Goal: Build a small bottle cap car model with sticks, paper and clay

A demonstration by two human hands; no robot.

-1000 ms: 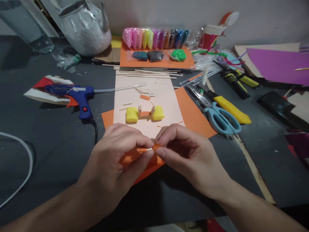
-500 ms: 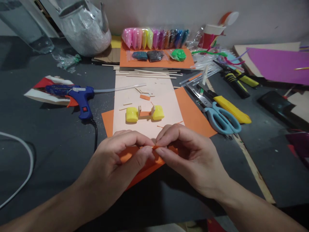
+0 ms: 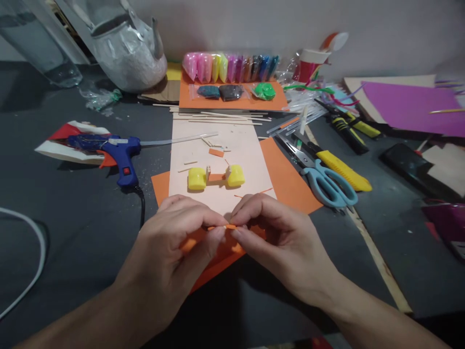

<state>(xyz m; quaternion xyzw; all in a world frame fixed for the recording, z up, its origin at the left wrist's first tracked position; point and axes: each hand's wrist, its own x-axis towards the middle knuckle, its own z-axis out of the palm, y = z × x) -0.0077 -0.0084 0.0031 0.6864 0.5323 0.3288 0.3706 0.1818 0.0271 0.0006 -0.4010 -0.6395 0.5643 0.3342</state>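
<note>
Between the fingertips of both hands is a small orange strip (image 3: 230, 226), pinched at each end and partly hidden. My left hand (image 3: 181, 237) has thumb and forefinger closed on its left end. At the other end, my right hand (image 3: 274, 237) pinches it the same way. Beyond the fingers, two yellow blocks (image 3: 196, 179) stand on a pale sheet (image 3: 185, 150), joined by an orange strip with small wooden pieces upright beside it. A loose orange rectangle (image 3: 216, 152) and short stick pieces lie behind them. Orange paper (image 3: 290, 179) lies beneath the sheet and hands.
Left is a blue glue gun (image 3: 125, 150) with its cord. Blue-handled scissors (image 3: 329, 184) and a yellow cutter (image 3: 345, 169) lie at right, near pliers (image 3: 348, 128). Thin wooden sticks (image 3: 221, 116), packets of coloured clay (image 3: 228, 68) and a metal kettle (image 3: 127, 53) stand behind.
The view has tilted and shifted slightly, so everything sits a little lower. Both hands keep their pinch; more of the orange strip now shows between the fingertips.
</note>
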